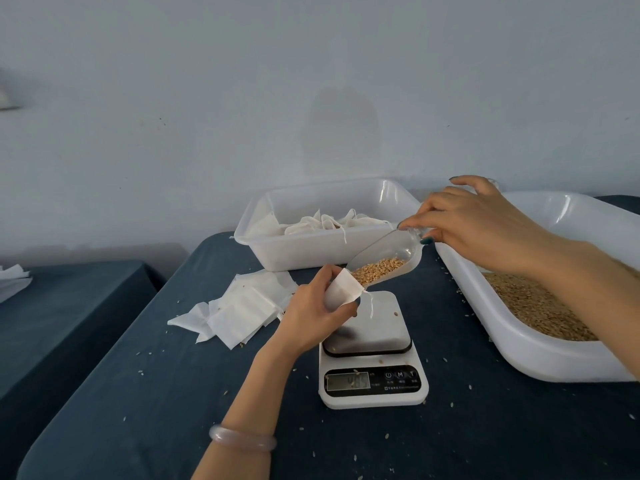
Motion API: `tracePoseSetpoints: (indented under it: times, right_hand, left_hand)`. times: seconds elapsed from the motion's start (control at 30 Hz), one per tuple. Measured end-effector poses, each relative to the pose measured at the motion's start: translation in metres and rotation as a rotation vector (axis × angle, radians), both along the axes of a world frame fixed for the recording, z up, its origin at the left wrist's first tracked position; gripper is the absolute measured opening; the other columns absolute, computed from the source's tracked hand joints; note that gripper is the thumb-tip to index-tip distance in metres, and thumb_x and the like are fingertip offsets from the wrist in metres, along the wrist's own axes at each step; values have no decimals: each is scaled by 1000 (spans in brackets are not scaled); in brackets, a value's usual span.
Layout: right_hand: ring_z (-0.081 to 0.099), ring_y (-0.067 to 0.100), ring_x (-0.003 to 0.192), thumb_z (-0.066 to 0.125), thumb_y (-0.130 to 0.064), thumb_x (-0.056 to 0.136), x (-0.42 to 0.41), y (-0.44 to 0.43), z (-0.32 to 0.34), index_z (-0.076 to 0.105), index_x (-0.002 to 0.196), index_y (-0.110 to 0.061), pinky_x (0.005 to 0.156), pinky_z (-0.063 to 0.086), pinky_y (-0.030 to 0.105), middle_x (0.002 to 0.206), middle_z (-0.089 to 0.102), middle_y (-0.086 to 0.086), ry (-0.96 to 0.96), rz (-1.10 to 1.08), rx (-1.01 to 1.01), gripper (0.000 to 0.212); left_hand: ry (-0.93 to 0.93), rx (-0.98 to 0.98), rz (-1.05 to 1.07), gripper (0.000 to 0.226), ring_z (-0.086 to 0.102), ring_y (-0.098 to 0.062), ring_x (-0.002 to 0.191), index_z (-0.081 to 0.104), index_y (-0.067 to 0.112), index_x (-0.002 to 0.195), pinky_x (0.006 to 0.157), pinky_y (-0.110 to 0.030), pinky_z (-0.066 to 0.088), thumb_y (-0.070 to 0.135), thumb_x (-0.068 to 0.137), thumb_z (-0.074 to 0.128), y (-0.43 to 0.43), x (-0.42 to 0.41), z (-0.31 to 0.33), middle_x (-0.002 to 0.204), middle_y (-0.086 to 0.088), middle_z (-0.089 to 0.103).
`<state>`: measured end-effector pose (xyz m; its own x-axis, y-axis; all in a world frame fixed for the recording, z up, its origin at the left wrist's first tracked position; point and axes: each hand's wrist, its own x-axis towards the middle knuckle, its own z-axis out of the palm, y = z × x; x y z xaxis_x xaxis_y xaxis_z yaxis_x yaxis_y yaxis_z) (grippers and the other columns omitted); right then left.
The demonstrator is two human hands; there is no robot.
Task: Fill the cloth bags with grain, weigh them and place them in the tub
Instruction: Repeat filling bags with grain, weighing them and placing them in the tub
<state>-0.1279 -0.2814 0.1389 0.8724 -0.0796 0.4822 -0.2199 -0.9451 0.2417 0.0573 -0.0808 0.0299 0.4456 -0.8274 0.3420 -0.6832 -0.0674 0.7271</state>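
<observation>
Pale bracelet (242,438) on the left wrist sits closest, low in the view. Up that arm, the left hand (311,313) curls its fingers (348,306) and thumb round a small white cloth bag (341,289), holding the mouth open just above the scale (372,348). The right hand (485,226) pinches the handle end of a clear scoop (391,251) between thumb and forefinger, with its other fingers raised and spread. The scoop tilts down and its lip meets the bag's mouth; grain (377,270) lies banked at the low end.

Outward from there, a heap of flat empty bags (242,306) lies left of the scale on the dark tablecloth (173,410). The tub (304,254) stands behind the scale with tied bags inside. A white tray (554,358) at the right holds the loose grain supply.

Spillage looks like the main risk. The bag's mouth is narrow against the scoop's load, so a fast tip could send grain over the edge onto the scale's platform, where stray kernels already lie and could skew a reading. The soft mouth may also fold shut if the grip slackens. A drawstring hangs below the bag and could snag.

On the scale's panel I can make out a power symbol, an M and a T. The display (348,381) digits and the small print beneath are too blurred to read.
</observation>
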Motion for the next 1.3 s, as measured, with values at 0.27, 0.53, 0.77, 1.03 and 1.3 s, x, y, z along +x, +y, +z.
tracePoseSetpoints:
  times: [0.27,0.53,0.77,1.03,1.3]
  right_hand:
    - [59,11,107,55,-12,97,-9,-9,-18,59,123,-45,99,40,38,108,60,-16,51,-24,429,42]
    - [53,4,125,49,-4,99,-19,-5,-26,63,126,-24,109,40,32,130,61,-13,-55,28,1061,36]
    - [54,14,79,49,-23,101,-31,-29,-31,59,131,-19,64,38,29,122,64,4,-350,-412,838,32]
    - [61,25,80,53,-29,99,-47,-52,-44,62,96,-7,79,54,38,88,62,9,230,-855,620,24]
    - [54,20,76,52,-22,95,-44,-36,-42,44,72,-16,73,47,30,82,55,3,500,-914,549,26]
  left_hand:
    - [68,-35,37,32,62,-9,77,50,36,100,63,-39,56,42,72,65,1,-2,4,87,16,66]
    - [180,-78,-27,19,62,-8,82,50,35,103,68,-27,49,42,87,57,2,-5,7,82,11,72]
    - [258,-142,-45,22,62,-11,81,56,28,101,76,-32,49,43,99,40,1,-1,4,84,4,71]
    - [22,-197,107,41,38,-11,112,69,24,119,101,-18,34,3,101,39,1,6,9,114,3,45]
    - [199,-294,97,27,61,-19,92,72,23,115,76,-13,44,11,101,53,1,8,12,104,-13,64]
